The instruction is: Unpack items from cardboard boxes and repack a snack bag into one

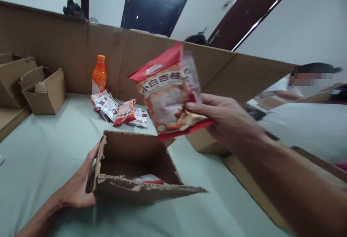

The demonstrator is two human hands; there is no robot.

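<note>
My right hand (226,119) is raised above an open cardboard box (141,193), pinching a red and cream snack packet (168,99) with Chinese lettering. Behind that packet, a paler one (192,72) shows in the same grip, smeared by motion. My left hand (78,184) grasps the box at its left side, thumb around the near corner. Inside the box lies a white and red packet (149,179), partly hidden by the near wall. Beyond the box, another red and yellow packet (126,112) rests on several white packets (108,106).
An orange bottle (99,75) stands by the cardboard partition (108,45). Small cardboard boxes (55,88) are at the left. Another box (203,141) sits behind my right hand. To the right is a person in a white top (300,125). Pale green cloth (54,139) covers the table.
</note>
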